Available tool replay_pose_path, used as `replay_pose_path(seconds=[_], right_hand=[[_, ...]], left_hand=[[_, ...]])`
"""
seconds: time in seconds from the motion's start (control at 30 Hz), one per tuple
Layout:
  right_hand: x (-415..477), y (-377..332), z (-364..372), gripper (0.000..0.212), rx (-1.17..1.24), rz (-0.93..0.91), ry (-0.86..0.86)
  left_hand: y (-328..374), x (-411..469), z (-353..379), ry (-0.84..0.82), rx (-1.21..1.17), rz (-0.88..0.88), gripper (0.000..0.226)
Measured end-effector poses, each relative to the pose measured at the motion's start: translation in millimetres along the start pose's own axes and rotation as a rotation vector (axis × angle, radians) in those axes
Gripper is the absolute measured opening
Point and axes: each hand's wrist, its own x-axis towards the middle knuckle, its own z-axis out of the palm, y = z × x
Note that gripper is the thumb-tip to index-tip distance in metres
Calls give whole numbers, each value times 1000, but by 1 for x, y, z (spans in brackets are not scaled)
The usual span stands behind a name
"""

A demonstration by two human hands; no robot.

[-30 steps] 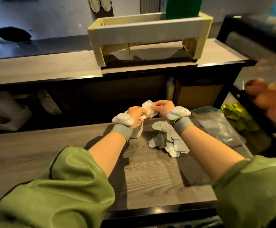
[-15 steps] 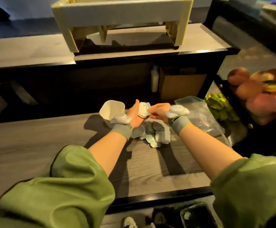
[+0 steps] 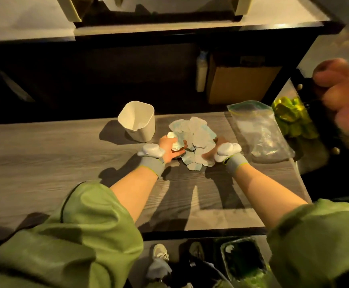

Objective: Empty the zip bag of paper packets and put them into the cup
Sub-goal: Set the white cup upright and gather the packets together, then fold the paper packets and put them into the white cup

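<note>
Out of the bag already: loose paper packets [image 3: 194,138], heaped on the wood-grain table [image 3: 44,163] between cup and bag. Just right of the heap, the zip bag [image 3: 258,129], flat and limp, with nothing plainly left inside, though glare hides part of it. Just beside the heap on its far left, the cup [image 3: 138,121], upright, no packet visible in what shows of its inside.

At the heap's near left edge, the left hand [image 3: 170,147], fingers curled round a small bunch of packets. On the near right edge, the right hand [image 3: 215,148]; fingers mostly hidden behind a white wrist device, so cannot tell whether spread or pinching.

Probably: emptying done, filling barely begun, nearly the whole heap yet to go into the cup.

Farther right, blurred fruit [image 3: 344,88] and green leaves [image 3: 290,117].
</note>
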Motion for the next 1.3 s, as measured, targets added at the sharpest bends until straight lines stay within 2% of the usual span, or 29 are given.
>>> replay_pose_path(seconds=[0.07, 0.13, 0.27, 0.37, 0.5, 0.6, 0.63, 0.67, 0.77, 0.83, 0.87, 0.93, 1.0, 1.1, 1.2, 1.3], right_hand=[[8, 5, 10, 81, 58, -8, 52], [15, 7, 13, 82, 106, 3, 45], [24, 13, -1, 68, 111, 8, 46], [23, 14, -23, 53, 115, -5, 52], [16, 14, -47, 49, 194, -88, 94], [16, 8, -58, 22, 323, -150, 58], [17, 5, -61, 27, 374, -135, 72], [15, 2, -64, 31, 456, -116, 61], [14, -7, -65, 23, 687, -155, -90], [7, -13, -70, 19, 750, -181, -199], [8, -15, -70, 16, 764, -197, -216], [9, -17, -70, 12, 794, -219, -228], [10, -20, -69, 18, 759, -244, -240], [9, -23, -66, 16, 552, -306, -221], [10, -26, -65, 31, 391, -349, -180], [9, -27, -67, 37, 201, -459, -131]], left_hand=[[-4, 2, 1, 8, 24, -6, 22], [-6, 4, 2, 26, 53, -10, 21], [1, 7, 9, 54, 103, 42, 41], [9, 5, 17, 52, 118, 72, 42], [17, -2, 29, 19, 122, 111, 42], [22, -6, 38, 18, 99, 128, 42], [23, -8, 41, 12, 87, 131, 42], [25, -9, 46, 17, 81, 134, 43], [29, -8, 48, 56, 113, 85, 42], [32, -10, 50, 54, 90, 58, 32], [33, -15, 52, 37, 78, 46, 25], [36, -19, 54, -54, 11, 60, 25], [40, -20, 55, -97, 53, 113, 30], [45, -22, 53, -181, 88, -3, 29], [42, -19, 51, -262, 206, -51, 28], [38, -21, 46, -278, 220, -66, 30]])
